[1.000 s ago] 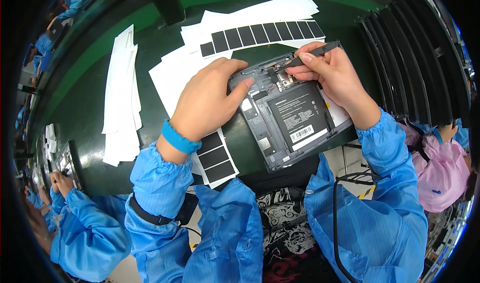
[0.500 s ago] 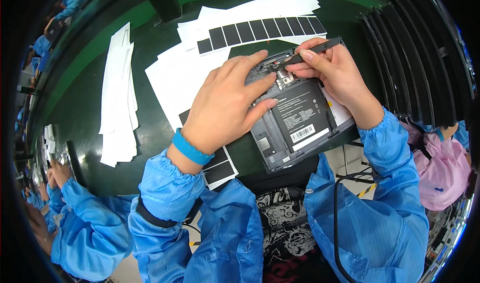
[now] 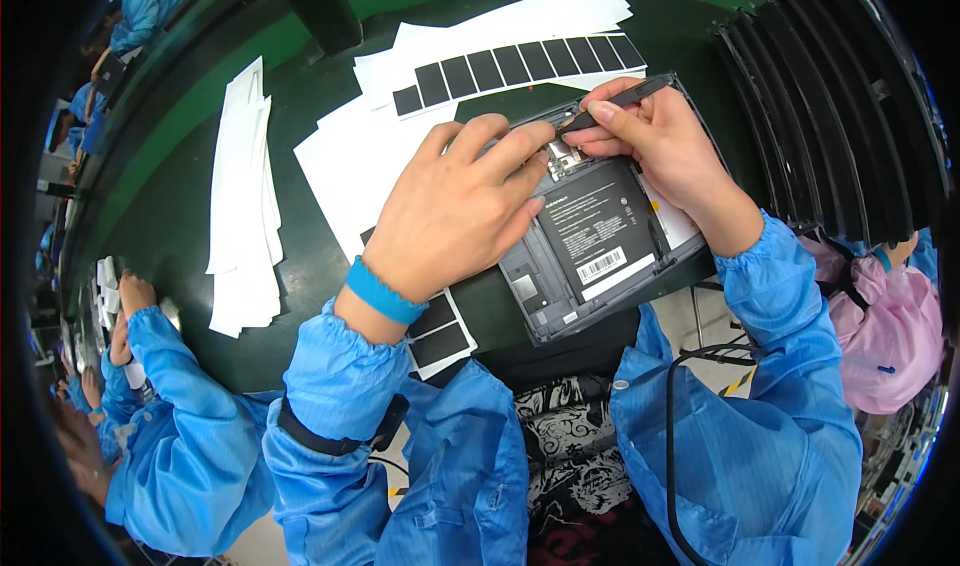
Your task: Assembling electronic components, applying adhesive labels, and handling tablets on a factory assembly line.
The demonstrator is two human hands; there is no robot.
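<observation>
1. Near the middle of the dark green surface (image 3: 180,216) lies an opened tablet (image 3: 590,256), back up.
2. Left hand (image 3: 455,216) rests flat on its left part, grip released.
3. Right hand (image 3: 665,151) pinches a black tool (image 3: 615,101) at its far edge.

Left hand (image 3: 455,216) presses flat on the opened tablet (image 3: 590,241) (back cover off); right hand (image 3: 665,146) grips dark tweezers (image 3: 610,101).

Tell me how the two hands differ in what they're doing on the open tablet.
The left hand lies flat and spread on the tablet, holding nothing; the right hand is curled, pinching a slim dark tool. The left wrist wears a blue band; the right has none. Both are bare, in blue sleeves.
</observation>
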